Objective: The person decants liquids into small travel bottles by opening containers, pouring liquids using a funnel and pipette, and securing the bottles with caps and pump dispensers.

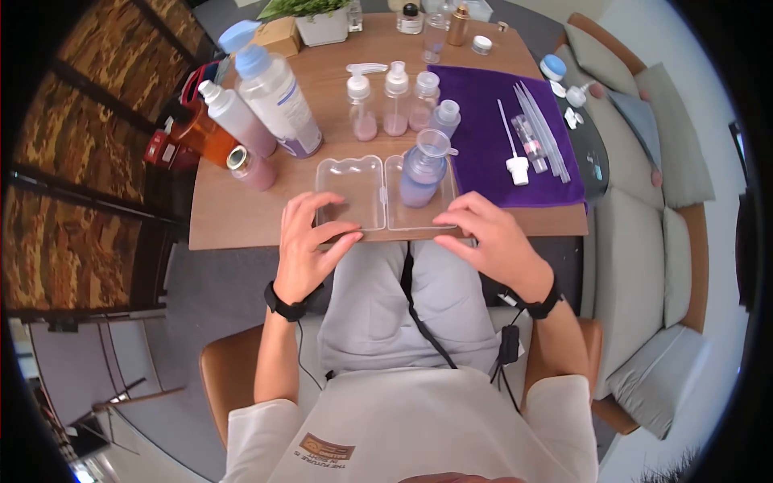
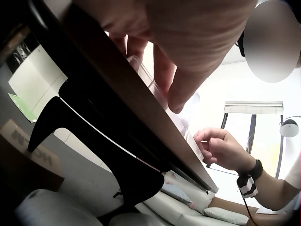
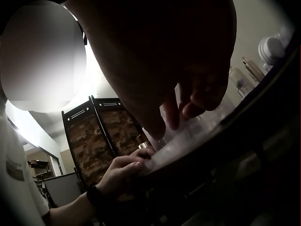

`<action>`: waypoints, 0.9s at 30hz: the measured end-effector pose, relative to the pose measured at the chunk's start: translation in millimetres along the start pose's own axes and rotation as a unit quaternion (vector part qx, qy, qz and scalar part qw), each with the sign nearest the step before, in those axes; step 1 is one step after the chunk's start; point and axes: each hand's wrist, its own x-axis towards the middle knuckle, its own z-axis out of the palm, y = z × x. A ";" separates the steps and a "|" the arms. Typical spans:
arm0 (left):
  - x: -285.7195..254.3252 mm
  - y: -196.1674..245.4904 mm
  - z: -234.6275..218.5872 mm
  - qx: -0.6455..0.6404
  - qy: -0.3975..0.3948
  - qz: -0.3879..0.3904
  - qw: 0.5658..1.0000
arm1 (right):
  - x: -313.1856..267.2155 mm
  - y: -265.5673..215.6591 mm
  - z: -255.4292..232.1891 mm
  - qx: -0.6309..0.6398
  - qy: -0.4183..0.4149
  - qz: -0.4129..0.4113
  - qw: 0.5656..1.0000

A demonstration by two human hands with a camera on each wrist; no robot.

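A clear plastic case (image 1: 351, 193) lies unfolded near the table's front edge, its two halves side by side. In its right half stands a small bottle (image 1: 422, 179) of pale purple liquid, with a clear funnel (image 1: 433, 143) in its mouth. At the case's left side is my left hand (image 1: 310, 241), fingers spread over the rim and thumb near the front edge. My right hand (image 1: 495, 241) is at the front right corner, its fingertips by the rim, loosely bent. The left wrist view shows the left thumb (image 2: 181, 96) apart from the fingers.
Three pink-filled bottles (image 1: 394, 105) stand behind the case. Larger pump bottles (image 1: 278, 101) and a pink jar (image 1: 251, 167) are on the left. A purple cloth (image 1: 483, 105) on the right holds a pump head (image 1: 518, 169), a small vial and clear strips. A potted plant (image 1: 322, 24) stands at the back.
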 end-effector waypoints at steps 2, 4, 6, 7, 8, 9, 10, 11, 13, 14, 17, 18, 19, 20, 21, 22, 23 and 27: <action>0.1 -2.7 -0.5 -0.002 -0.005 0.009 1.000 | -3.4 7.3 10.1 0.008 0.000 0.009 1.000; -0.1 -0.1 -2.4 -0.016 -0.005 -0.005 1.000 | -4.9 10.0 14.9 0.015 0.001 0.027 1.000; -0.4 0.3 -2.9 -0.022 -0.004 -0.008 1.000 | -4.4 10.1 16.1 0.020 0.001 0.052 0.998; -0.7 -1.0 -3.0 -0.020 -0.004 -0.005 1.000 | -4.3 10.4 16.1 0.019 -0.003 0.052 0.998; -1.1 -2.1 -3.2 -0.018 -0.004 -0.002 1.000 | -4.2 10.6 15.7 0.017 -0.007 0.053 0.998; -1.6 -3.0 -3.7 -0.019 -0.003 0.001 1.000 | -3.7 9.8 14.8 0.016 -0.011 0.054 0.998; -2.0 -3.8 -4.4 -0.020 -0.003 0.004 1.000 | -3.1 7.8 13.6 0.016 -0.014 0.053 0.998; -2.2 -4.1 -4.6 -0.021 -0.004 0.007 1.000 | -2.5 5.8 12.9 0.016 -0.016 0.052 0.998; -2.2 -4.2 -4.2 -0.025 -0.001 0.008 1.000 | -2.0 3.9 12.0 0.014 -0.021 0.051 0.998; -2.6 -4.6 -4.0 -0.027 -0.002 0.010 1.000 | -2.8 3.4 12.3 0.013 -0.024 0.051 0.998; -4.3 -7.7 -4.1 -0.033 -0.002 0.020 0.999 | -3.8 5.5 13.4 0.013 -0.022 0.043 0.999; -4.7 -8.2 -4.3 -0.034 -0.003 0.020 0.999 | -4.4 6.2 14.2 0.014 -0.019 0.039 0.999; -4.5 -8.5 -4.6 -0.035 -0.004 0.020 0.999 | -4.7 6.8 14.9 0.014 -0.021 0.039 0.999; -4.3 -8.4 -5.0 -0.036 -0.005 0.022 0.999 | -4.9 7.5 15.3 0.014 -0.022 0.039 0.999; -4.3 -8.5 -5.8 -0.036 -0.008 0.021 0.999 | -4.9 7.8 14.6 0.012 -0.022 0.039 0.999; -4.5 -9.3 -6.6 -0.037 -0.011 0.022 0.999 | -4.5 7.4 14.2 0.018 -0.021 0.041 0.999; -4.0 -9.8 -6.8 -0.041 -0.014 0.024 0.999 | -4.0 6.5 14.3 0.022 -0.019 0.043 0.999; -3.5 -6.7 -7.6 -0.043 -0.014 0.006 0.999 | -4.5 -1.1 4.5 0.023 0.015 0.056 0.998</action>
